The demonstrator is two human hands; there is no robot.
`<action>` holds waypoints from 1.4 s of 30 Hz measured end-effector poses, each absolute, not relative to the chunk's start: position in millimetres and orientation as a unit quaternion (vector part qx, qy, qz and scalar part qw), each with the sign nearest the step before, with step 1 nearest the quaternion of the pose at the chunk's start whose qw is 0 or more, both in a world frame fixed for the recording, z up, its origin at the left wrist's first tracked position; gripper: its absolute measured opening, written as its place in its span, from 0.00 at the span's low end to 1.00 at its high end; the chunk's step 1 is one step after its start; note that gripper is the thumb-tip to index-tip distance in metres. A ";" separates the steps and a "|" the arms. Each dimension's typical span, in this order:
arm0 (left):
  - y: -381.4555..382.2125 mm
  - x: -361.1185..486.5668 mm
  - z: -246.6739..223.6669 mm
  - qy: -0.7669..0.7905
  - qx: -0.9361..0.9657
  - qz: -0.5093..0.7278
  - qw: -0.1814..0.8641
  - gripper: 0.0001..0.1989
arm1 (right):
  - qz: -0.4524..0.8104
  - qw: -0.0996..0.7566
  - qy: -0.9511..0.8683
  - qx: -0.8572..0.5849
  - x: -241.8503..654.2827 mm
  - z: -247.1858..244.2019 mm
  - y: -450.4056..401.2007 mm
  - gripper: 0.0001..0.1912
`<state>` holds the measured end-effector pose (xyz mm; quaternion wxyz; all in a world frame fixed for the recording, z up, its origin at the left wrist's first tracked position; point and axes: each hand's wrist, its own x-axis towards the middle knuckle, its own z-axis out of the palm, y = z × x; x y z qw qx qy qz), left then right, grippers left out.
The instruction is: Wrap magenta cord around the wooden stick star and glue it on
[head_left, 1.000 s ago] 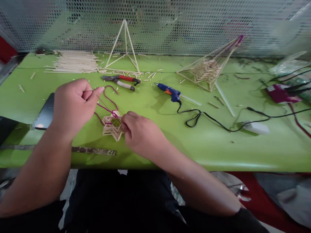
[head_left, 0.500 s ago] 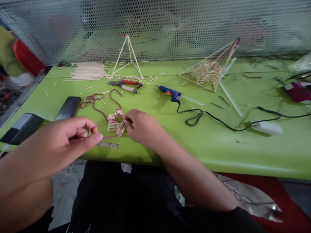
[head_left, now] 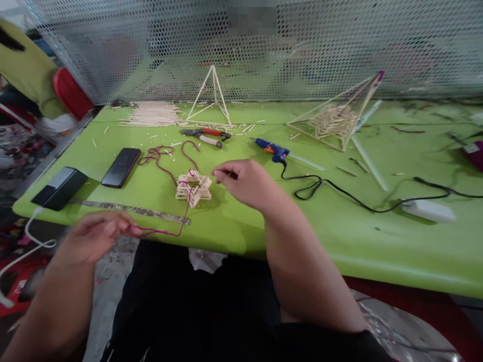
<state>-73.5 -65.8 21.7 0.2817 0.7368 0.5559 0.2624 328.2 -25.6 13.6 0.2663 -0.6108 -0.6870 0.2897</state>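
Observation:
A star-shaped stack of wooden sticks (head_left: 193,190) lies on the green table (head_left: 377,246), bound with purple cord (head_left: 183,224). My right hand (head_left: 243,183) hovers just to the right of the stack, not touching it, and holds nothing I can see. My left hand (head_left: 96,236), blurred, is past the table's near edge. It pinches the cord, which runs taut-looking from the stack across the edge. More of the cord lies in loose loops (head_left: 158,157) beyond the stack.
A phone (head_left: 121,167), a black box-shaped device (head_left: 59,188) and a long metal strip (head_left: 132,211) lie at the left. Beyond are pruning shears (head_left: 206,137), a stick pile (head_left: 149,115), stick pyramids (head_left: 211,95), and a corded glue gun (head_left: 271,150).
My right hand has let go of the stack and moved right. My left hand has moved down and left past the table edge, drawing the cord out. The view has tilted, showing more table.

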 end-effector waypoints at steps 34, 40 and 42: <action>43.2 39.4 11.8 0.391 0.884 0.177 0.185 0.18 | 0.242 0.356 -0.724 -0.538 321.6 3.2 -44.4 0.06; 46.9 37.6 8.2 0.428 0.876 0.065 0.212 0.35 | 0.259 0.329 -0.722 -0.551 316.3 2.3 -44.2 0.05; 46.5 40.6 6.6 0.416 0.886 0.052 0.200 0.34 | 0.262 0.322 -0.719 -0.557 315.8 2.8 -43.5 0.04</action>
